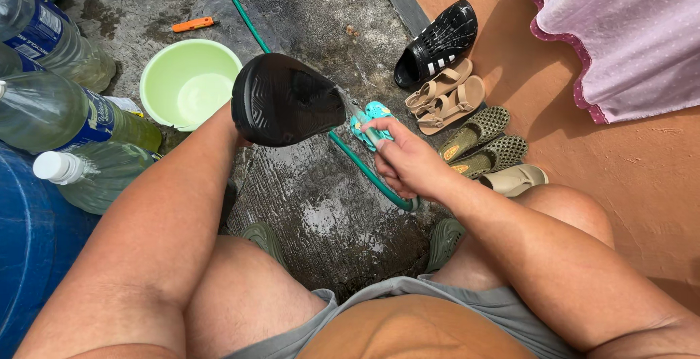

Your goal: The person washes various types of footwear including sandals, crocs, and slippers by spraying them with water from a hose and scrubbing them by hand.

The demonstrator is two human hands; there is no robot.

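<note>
My left hand holds up a black rubber shoe, sole facing me; the hand itself is mostly hidden behind the shoe. My right hand grips a green garden hose near its end, close to a small turquoise sandal on the wet concrete. The hose runs from my hand up past the shoe toward the top of the view.
A light green plastic basin sits left of the shoe. Clear plastic bottles lie on a blue barrel at left. A black clog, tan sandals and olive clogs line the orange wall. Pink cloth hangs top right. An orange cutter lies on the ground.
</note>
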